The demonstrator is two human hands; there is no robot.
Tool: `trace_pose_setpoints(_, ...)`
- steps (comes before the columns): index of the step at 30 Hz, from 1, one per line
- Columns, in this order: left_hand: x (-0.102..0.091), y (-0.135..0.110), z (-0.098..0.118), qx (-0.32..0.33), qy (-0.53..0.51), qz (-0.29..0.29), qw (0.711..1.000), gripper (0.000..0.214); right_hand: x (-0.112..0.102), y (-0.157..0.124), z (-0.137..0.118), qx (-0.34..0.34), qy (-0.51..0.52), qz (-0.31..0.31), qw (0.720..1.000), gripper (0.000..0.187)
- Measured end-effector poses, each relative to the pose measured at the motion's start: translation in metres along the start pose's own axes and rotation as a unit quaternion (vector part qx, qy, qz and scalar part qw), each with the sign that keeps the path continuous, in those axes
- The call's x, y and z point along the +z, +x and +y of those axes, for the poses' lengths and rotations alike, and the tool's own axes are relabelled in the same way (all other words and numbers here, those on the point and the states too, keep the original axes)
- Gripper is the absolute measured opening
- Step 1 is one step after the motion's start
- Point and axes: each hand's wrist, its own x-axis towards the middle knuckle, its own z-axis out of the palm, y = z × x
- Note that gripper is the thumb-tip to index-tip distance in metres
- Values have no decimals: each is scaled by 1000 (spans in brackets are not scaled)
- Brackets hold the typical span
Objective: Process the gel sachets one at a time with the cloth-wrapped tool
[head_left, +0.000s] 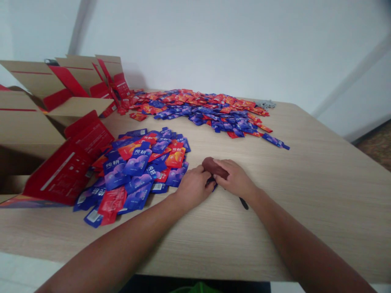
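Close together over the middle of the table (275, 228), my two hands are both closed. My right hand (233, 177) grips a smooth, reddish-brown rounded object (210, 165) whose kind I cannot make out. Against its near left side, my left hand (194, 185) has its fingers curled. A small dark bluish piece shows between the hands, mostly hidden by the fingers. Below my right hand a narrow black tip (243, 203) sticks out over the table. Just left of my left hand lies a heap of blue and red sachets (137, 160).
Open cardboard boxes (26, 122) with red inner flaps stand along the left side. A long pile of red and blue sachets (195, 103) stretches along the back by the white wall. One blue sachet (275, 141) lies at its right end, and a grey crumpled item (266, 104) behind.
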Motion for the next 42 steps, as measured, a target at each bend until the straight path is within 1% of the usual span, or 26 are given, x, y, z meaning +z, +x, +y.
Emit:
trace_pose_setpoints(2, 0, 0, 0, -1, -2, -1, 1000, 21, 2, 0, 4, 11, -8, 0, 1000, 62)
trace_pose_setpoints(5, -2, -1, 1, -9, 6, -11, 1000, 21, 3, 1, 10, 32, -24, 18, 999, 59)
trace_pose_setpoints(10, -4, -1, 3, -18, 22, -22, 999, 23, 4, 1, 19, 84, -52, 43, 994, 55)
trace_pose_setpoints(16, -4, -1, 2, -22, 24, -28, 999, 23, 3, 2, 22, 129, -71, 63, 987, 55)
trace_pose_setpoints(19, -3, -1, 3, -18, 31, -25, 999, 23, 1, 2, 18, 137, -61, 100, 984, 54)
trace_pose_setpoints(22, -3, -1, 3, -19, 30, -23, 999, 22, -3, 2, 9, 115, -34, 146, 982, 53)
trace_pose_setpoints(23, -3, 0, 3, -19, 27, -23, 999, 22, -4, 2, 6, 98, -22, 147, 984, 52)
trace_pose_setpoints(24, -3, 0, 3, -19, 24, -23, 999, 22, -5, 2, 3, 75, -9, 135, 988, 52)
trace_pose_setpoints(27, -2, 0, 2, -12, 11, -14, 1000, 20, -4, 0, -2, 6, 16, 55, 998, 55)
trace_pose_setpoints(29, -1, 0, 1, -5, 4, -7, 1000, 19, -2, -1, -1, -10, 15, 20, 1000, 59)
trace_pose_setpoints(33, -1, 0, 1, -5, 10, -12, 1000, 20, 3, 0, 8, 19, -7, 22, 1000, 60)
trace_pose_setpoints(38, -3, 0, 2, -20, 19, -21, 999, 23, 5, 1, 20, 77, -51, 40, 995, 56)
trace_pose_setpoints(42, -4, -1, 3, -24, 19, -28, 999, 23, 5, 0, 23, 107, -78, 58, 989, 55)
